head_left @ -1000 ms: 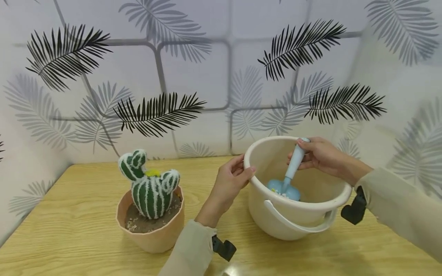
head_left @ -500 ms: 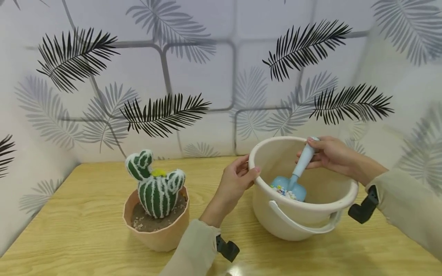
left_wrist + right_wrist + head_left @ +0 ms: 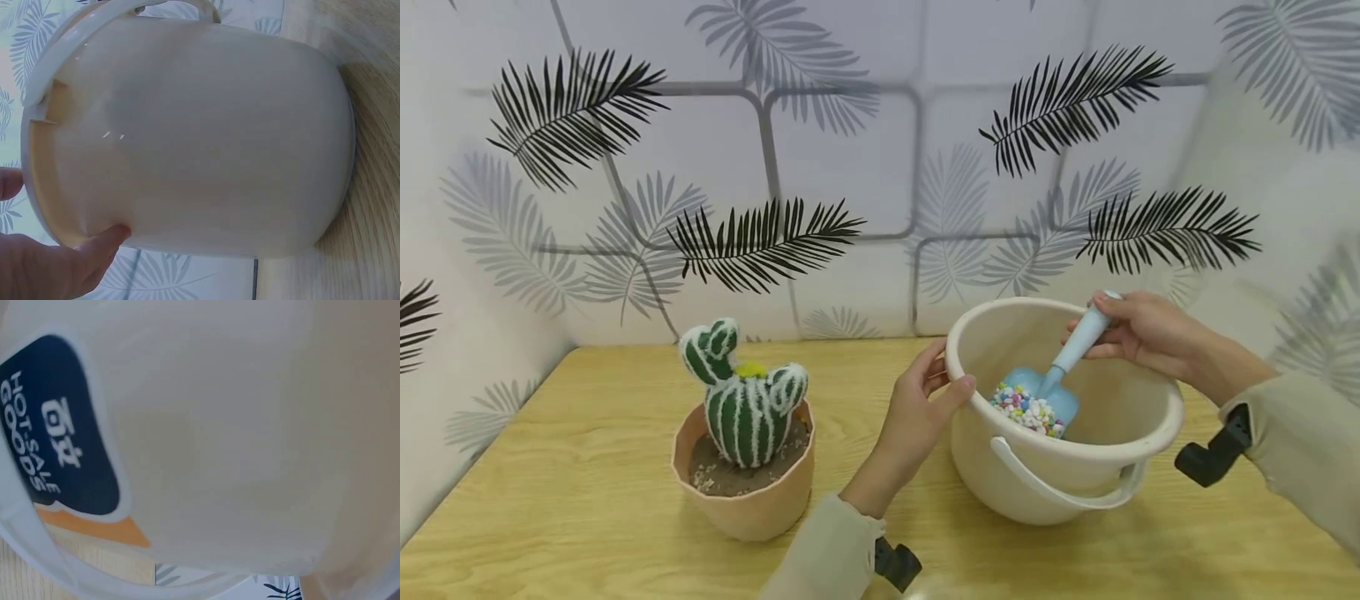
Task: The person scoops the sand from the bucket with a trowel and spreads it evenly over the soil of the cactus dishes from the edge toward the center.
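Through the head view I found a cream bucket [image 3: 985, 475], smooth-walled and round, standing on the right of the pale wood-grained table [image 3: 587, 433]. I noted its thick rolled rim and slim curved bail [image 3: 1086, 503], which hung down the front. In the right wrist view its side carried a dark label [image 3: 69, 444] with white lettering, above an orange band.

I recorded the left hand [image 3: 921, 408] gripping the bucket's left rim, thumb and fingers on either side of it. The right hand [image 3: 1150, 333] held a light-blue scoop [image 3: 1078, 343] near the top of its smooth, rounded handle. The scoop slanted down into the bucket, its broad blade inside. Small rounded pebbles [image 3: 1030, 412], mostly white with pink, yellow and blue, lay on the blade; the front rim hid their lower limit from me.

Well apart on the left stood a faceted peach pot [image 3: 748, 512]. I observed grainy brown soil [image 3: 726, 479] in it and a plump green cactus [image 3: 748, 425] with fuzzy white ridges and a yellow tuft. Behind hung a leaf-patterned backdrop [image 3: 842, 167].
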The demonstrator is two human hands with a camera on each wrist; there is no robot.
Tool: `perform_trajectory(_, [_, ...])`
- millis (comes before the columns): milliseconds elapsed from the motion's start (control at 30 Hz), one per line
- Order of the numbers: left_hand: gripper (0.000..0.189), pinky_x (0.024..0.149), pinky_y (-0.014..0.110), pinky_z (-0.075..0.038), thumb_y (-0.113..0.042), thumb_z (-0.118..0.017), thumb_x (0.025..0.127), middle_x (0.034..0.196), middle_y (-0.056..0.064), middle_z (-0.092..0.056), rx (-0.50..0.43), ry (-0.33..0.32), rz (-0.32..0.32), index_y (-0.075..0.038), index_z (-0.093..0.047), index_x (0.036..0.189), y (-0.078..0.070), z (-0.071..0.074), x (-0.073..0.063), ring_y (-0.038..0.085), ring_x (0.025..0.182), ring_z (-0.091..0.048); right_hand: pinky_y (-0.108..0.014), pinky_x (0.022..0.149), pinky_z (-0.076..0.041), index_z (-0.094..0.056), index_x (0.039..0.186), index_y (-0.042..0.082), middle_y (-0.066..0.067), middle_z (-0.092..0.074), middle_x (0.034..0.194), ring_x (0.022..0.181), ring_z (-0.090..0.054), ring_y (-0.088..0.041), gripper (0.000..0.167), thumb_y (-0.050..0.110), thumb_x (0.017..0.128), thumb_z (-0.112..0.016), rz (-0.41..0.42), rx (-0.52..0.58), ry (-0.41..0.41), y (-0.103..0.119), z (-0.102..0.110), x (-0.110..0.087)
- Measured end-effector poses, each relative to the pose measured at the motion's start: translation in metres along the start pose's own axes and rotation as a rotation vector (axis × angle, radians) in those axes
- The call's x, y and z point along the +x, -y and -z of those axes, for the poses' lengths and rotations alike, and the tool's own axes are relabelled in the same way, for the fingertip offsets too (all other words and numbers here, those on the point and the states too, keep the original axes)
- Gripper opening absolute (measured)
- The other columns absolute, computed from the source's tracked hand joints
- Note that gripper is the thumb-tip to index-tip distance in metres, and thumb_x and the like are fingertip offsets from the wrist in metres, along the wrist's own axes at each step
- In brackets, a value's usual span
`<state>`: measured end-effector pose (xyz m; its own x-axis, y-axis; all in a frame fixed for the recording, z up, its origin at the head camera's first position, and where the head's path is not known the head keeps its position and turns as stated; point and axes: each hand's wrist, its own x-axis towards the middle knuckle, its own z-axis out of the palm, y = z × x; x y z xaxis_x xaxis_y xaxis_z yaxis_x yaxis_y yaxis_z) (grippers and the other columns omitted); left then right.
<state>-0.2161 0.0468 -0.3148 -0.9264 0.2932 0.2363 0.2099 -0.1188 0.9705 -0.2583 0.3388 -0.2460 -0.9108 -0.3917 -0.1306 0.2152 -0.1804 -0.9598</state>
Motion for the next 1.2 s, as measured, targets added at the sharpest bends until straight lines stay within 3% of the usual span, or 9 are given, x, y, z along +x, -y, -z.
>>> perform_trajectory(267, [0.057,0.092,0.036,-0.053,-0.004,-0.061,0.085,0.135,0.022,-0.048,-0.032,-0.021,0.028,0.0,-0.044,0.139,-0.014,0.002,-0.009,0.033,0.122,-0.051,-0.038,0.081,-0.057,-0.056,0.095,0.001,-0.019,-0.07,0.094,0.092,-0.07,-0.028,0.028,0.02,0.103,-0.038,-0.015,0.059,-0.027,0.003,-0.002,0.0])
perform_trajectory(433, [0.056,0.091,0.038,-0.053,-0.004,-0.062,0.084,0.134,0.021,-0.049,0.001,-0.042,0.036,0.0,-0.046,0.137,-0.016,0.004,-0.009,0.032,0.121,-0.053,-0.038,0.079,-0.057,-0.059,0.09,0.003,-0.018,-0.071,0.092,0.09,-0.07,-0.028,0.031,0.02,0.103,-0.037,-0.007,0.099,-0.065,0.004,-0.003,-0.001])
perform_trajectory(667, [0.058,0.097,0.042,-0.049,-0.008,-0.065,0.084,0.132,0.018,-0.053,0.025,0.019,0.078,-0.002,-0.045,0.139,-0.016,0.01,-0.011,0.03,0.123,-0.051,-0.04,0.078,-0.058,-0.057,0.091,0.005,-0.017,-0.07,0.091,0.089,-0.07,-0.027,0.026,0.02,0.102,-0.038,0.004,0.135,-0.112,0.006,0.003,-0.006])
perform_trajectory(933, [0.068,0.094,0.037,-0.051,-0.006,-0.07,0.082,0.133,0.021,-0.053,0.026,0.116,0.066,-0.007,-0.041,0.143,-0.017,0.014,-0.012,0.03,0.125,-0.051,-0.04,0.077,-0.058,-0.056,0.092,0.005,-0.016,-0.069,0.092,0.089,-0.07,-0.024,0.026,0.021,0.102,-0.039,0.038,0.179,-0.129,0.006,0.01,-0.011])
perform_trajectory(1200, [0.07,0.092,0.034,-0.052,-0.005,-0.073,0.082,0.135,0.019,-0.053,0.059,0.114,0.052,-0.008,-0.041,0.144,-0.018,0.011,-0.012,0.029,0.124,-0.052,-0.042,0.076,-0.058,-0.053,0.095,0.004,-0.018,-0.064,0.092,0.087,-0.069,-0.026,0.024,0.019,0.102,-0.036,0.082,0.266,-0.142,0.005,0.012,-0.014])
